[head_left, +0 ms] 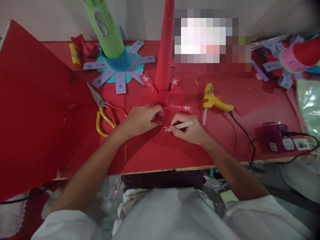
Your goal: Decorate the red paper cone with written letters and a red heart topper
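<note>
Head view: left hand point(142, 120) rests fingertips down on a red strip point(160, 119) at the base of the red tube point(163, 50), pinning it to the counter point(225, 146), fingers curled, not wrapped around anything. Right hand point(190, 130) pinches a white pen point(180, 126), tip on the near end of that strip where white marks show. Both hands just beside each other, near the middle of the counter. More strips with white stars fan out around the tube base. Scissors point(106, 110) lie left of the left hand; yellow glue gun point(215, 100) right of the right hand, cable running to the near edge. Green tube point(106, 28) with blue strips far left. Purple power strip point(282, 138) at right.
</note>
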The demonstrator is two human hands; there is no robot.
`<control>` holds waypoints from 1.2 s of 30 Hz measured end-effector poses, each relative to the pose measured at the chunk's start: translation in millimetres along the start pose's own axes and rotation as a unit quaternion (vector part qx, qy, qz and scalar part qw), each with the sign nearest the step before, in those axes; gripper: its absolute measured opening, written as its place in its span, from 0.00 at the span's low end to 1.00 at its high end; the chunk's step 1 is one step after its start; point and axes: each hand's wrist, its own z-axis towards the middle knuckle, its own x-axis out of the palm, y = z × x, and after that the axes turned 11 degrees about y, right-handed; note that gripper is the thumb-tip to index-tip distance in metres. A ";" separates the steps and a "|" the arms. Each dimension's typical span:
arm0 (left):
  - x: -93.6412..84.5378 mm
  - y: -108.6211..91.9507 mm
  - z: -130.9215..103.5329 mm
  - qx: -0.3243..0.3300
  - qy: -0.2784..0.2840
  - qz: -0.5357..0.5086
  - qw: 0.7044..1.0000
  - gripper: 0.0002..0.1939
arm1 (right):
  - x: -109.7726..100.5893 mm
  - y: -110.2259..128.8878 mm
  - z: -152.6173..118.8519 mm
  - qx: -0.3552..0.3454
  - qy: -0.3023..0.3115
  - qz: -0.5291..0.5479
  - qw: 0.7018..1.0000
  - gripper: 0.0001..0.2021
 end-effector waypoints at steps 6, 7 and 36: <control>0.6 1.3 -0.1 0.005 -0.004 0.004 1.000 0.13 | -1.0 0.4 -0.1 0.000 0.012 -0.001 1.000 0.06; 0.8 1.4 0.0 0.005 -0.005 0.004 1.000 0.13 | -1.1 0.4 -0.1 -0.001 0.013 -0.001 1.000 0.06; 0.5 0.5 0.3 0.015 -0.006 -0.001 1.000 0.13 | -1.8 -1.0 2.9 0.012 -0.025 -0.012 1.000 0.08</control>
